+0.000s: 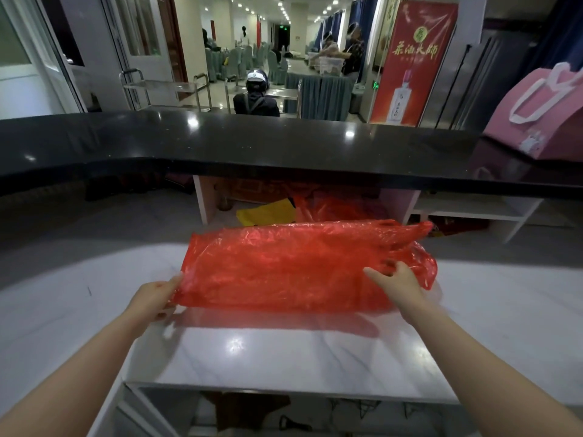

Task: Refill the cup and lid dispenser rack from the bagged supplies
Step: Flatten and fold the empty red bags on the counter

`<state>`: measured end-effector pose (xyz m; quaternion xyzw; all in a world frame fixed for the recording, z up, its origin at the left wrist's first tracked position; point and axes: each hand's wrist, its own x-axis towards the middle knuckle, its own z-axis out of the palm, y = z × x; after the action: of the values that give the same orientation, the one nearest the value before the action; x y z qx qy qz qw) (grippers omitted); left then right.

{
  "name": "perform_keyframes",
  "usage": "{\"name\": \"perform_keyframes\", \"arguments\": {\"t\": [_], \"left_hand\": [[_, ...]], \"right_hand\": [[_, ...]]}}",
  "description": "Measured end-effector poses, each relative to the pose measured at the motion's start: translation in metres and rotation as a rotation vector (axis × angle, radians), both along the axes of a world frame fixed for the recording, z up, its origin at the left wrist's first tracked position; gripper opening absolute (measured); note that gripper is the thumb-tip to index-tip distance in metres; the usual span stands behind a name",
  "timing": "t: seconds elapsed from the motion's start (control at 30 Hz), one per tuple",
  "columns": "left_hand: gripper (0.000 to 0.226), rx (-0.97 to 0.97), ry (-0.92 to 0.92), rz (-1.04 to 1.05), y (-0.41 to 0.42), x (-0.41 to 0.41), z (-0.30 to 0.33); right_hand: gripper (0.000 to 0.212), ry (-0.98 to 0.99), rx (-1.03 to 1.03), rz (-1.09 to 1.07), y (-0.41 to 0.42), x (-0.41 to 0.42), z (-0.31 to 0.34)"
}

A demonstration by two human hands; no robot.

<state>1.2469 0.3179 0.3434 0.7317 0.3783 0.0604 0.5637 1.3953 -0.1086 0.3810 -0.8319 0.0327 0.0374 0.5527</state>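
Note:
A long red translucent plastic bag lies on its side across the white marble counter. Its contents are hidden by the crinkled film. My left hand pinches the bag's closed left end. My right hand grips the gathered plastic near the bag's open, handled right end. No cup or lid dispenser rack is in view.
A raised black bar top runs across behind the bag, with a pink gift bag at its right end. Under it sit more red bags, a yellow item and white shelves. People sit beyond.

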Motion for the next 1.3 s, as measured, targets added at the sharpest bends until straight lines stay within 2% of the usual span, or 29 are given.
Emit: {"name": "perform_keyframes", "arguments": {"t": [0.13, 0.23, 0.37, 0.53, 0.67, 0.73, 0.83, 0.9, 1.03, 1.17, 1.3], "left_hand": [[0.039, -0.074, -0.051, 0.092, 0.001, -0.003, -0.010], [0.037, -0.062, -0.060, 0.161, 0.006, -0.012, -0.021], [0.028, -0.093, -0.079, 0.278, 0.017, -0.033, -0.034], [0.026, 0.074, 0.007, 0.214, 0.020, -0.049, -0.034], [0.038, 0.188, 0.032, 0.126, -0.005, -0.046, -0.026], [0.042, 0.145, 0.011, 0.071, -0.020, -0.043, -0.026], [0.044, -0.028, -0.084, 0.051, -0.041, -0.036, -0.026], [0.040, -0.136, -0.134, 0.035, -0.056, -0.031, -0.022], [0.032, -0.301, -0.275, -0.044, -0.089, -0.022, -0.007], [0.026, -0.375, -0.418, -0.045, -0.129, -0.009, 0.016], [0.025, -0.388, -0.550, -0.052, -0.172, 0.009, 0.043]], "right_hand": [[0.015, 0.077, 0.097, 0.000, 0.013, -0.006, -0.007], [0.009, 0.062, 0.081, 0.031, 0.025, -0.011, -0.013], [0.014, -0.017, -0.038, 0.075, 0.039, -0.016, -0.023], [0.041, 0.088, -0.136, 0.026, 0.039, -0.027, -0.040], [0.041, 0.130, -0.237, -0.058, 0.020, -0.044, -0.046], [0.043, 0.125, -0.205, -0.120, 0.003, -0.053, -0.047], [0.050, 0.252, -0.048, -0.214, -0.026, -0.069, -0.046], [0.053, 0.271, -0.054, -0.235, -0.046, -0.077, -0.044], [0.040, 0.185, 0.025, -0.290, -0.084, -0.084, -0.034], [0.026, 0.071, 0.117, -0.310, -0.124, -0.078, -0.016], [0.021, -0.002, 0.173, -0.320, -0.163, -0.063, 0.004]]}}
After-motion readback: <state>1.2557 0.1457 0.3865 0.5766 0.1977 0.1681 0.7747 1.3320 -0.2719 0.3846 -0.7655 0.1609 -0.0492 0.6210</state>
